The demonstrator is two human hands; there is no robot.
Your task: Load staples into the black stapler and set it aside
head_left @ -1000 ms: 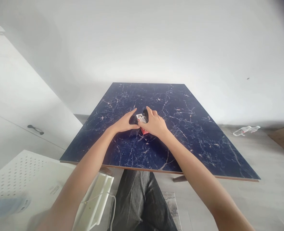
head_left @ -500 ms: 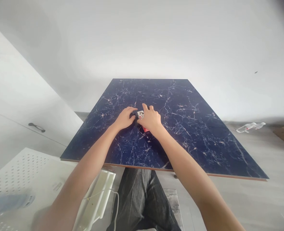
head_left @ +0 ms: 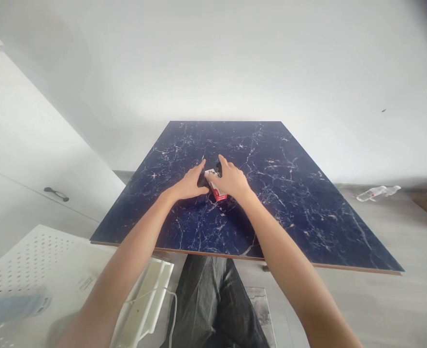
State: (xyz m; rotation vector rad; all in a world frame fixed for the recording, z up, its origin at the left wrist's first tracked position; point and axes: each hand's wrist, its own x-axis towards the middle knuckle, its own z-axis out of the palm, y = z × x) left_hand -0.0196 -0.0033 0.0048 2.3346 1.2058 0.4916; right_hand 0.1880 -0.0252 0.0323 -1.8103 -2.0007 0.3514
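Note:
A small white-and-red box (head_left: pixel 219 194) lies at a slant on the dark blue marble-patterned tabletop (head_left: pixel 213 140), between my two hands. To its left is my left hand (head_left: pixel 190 184), with thumb and fingers spread apart and holding nothing. My right hand (head_left: pixel 233 180) arches over the box's right side, fingers and thumb apart. Its thumb reaches across the upper part of the box; whether it touches, I cannot tell. Small dark patches show inside the curve of each hand, too unclear to name.
On the left stands a white cabinet with a dark handle (head_left: pixel 56 194). A perforated white surface (head_left: pixel 35 261) holds a clear bottle (head_left: pixel 14 307) at lower left, near a white cable (head_left: pixel 175 309). Clear plastic bottles (head_left: pixel 378 193) lie on the floor at right.
Both hands have opened wider around the box, thumbs moving away from its sides. More of the box's red-and-white near end shows now. The view has shifted slightly.

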